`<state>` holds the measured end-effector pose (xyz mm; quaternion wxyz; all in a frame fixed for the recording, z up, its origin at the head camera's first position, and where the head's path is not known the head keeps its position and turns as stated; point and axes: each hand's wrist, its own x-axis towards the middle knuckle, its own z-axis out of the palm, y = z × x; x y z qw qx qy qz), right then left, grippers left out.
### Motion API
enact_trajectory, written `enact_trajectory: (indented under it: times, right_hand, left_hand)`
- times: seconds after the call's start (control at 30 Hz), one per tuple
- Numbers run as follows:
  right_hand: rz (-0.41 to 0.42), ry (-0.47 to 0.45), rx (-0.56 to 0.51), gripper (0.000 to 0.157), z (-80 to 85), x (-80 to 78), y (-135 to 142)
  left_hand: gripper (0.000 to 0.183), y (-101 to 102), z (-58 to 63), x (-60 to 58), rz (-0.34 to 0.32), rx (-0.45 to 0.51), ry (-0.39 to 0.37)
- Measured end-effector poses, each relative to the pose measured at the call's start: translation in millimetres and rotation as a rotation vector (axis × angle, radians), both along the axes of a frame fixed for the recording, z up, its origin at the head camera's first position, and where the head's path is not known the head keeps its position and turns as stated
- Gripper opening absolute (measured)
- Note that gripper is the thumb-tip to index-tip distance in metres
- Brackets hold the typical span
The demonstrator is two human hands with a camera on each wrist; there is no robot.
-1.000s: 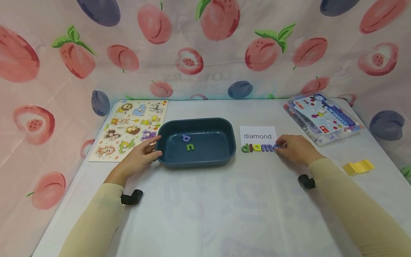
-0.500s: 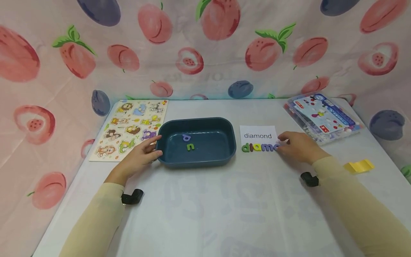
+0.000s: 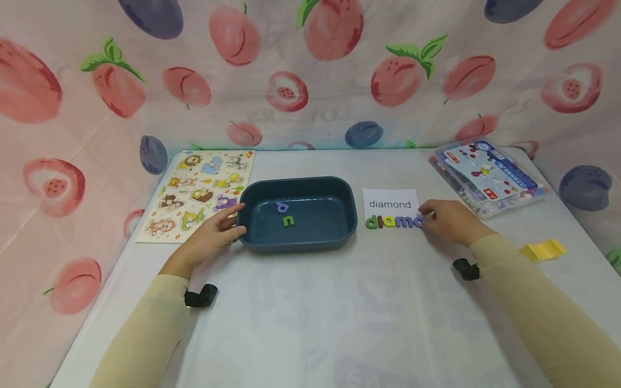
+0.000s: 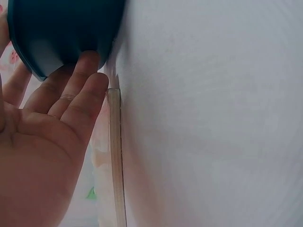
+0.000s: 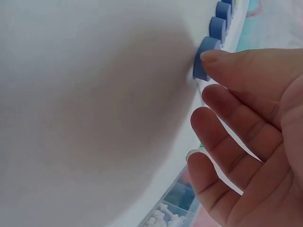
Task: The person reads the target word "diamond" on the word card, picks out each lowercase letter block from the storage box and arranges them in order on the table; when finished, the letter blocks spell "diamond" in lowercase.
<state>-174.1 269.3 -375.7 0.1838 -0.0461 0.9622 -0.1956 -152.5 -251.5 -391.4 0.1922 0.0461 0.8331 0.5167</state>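
My left hand (image 3: 211, 233) rests its fingers against the left end of a dark blue tray (image 3: 296, 247); the left wrist view shows the fingers (image 4: 87, 101) extended at the tray wall (image 4: 61, 33). Inside lie a purple letter d (image 3: 282, 207) and a green letter n (image 3: 288, 221). To the tray's right, a white card (image 3: 390, 196) reads "diamond", with a row of coloured letters along its lower edge. At the row's right end is a blue-purple letter o (image 3: 418, 222). My right hand (image 3: 451, 222) touches that o with its thumb (image 5: 236, 61), the other fingers loosely bent.
An animal puzzle board (image 3: 170, 207) lies left of the tray. A lidded plastic case (image 3: 490, 178) stands at the back right, with a yellow folded strip (image 3: 542, 250) in front of it. A fruit-print curtain (image 3: 310, 70) hangs behind the table.
The right hand's fingers have eased back to the right from the letter o, then come close to it again, so more of the o shows. The left hand stays at the tray.
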Motion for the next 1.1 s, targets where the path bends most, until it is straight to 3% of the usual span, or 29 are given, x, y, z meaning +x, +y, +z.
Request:
enact_trajectory:
  times: [0.23,0.43,0.73,0.97,1.1]
  right_hand:
    - [-0.008,-0.005,-0.008,0.046,5.3,0.9,3.4]
    - [0.051,0.092,-0.023,0.047,26.4,1.0,-5.2]
    - [0.187,0.234,-0.063,0.04,53.4,2.7,-51.6]
    - [0.287,0.332,-0.125,0.04,51.3,0.8,-93.0]
    - [0.406,0.396,-0.186,0.037,45.4,0.7,-117.5]
  left_hand:
    - [0.067,0.8,1.1,0.3,0.004,-0.004,-0.005]
    - [0.067,1.4,2.0,0.7,-0.001,0.001,0.004]
    - [0.068,1.2,1.1,1.5,-0.009,0.01,0.009]
    - [0.067,1.3,0.2,0.7,-0.008,0.021,0.016]
    - [0.067,1.8,1.2,1.4,-0.01,0.033,0.013]
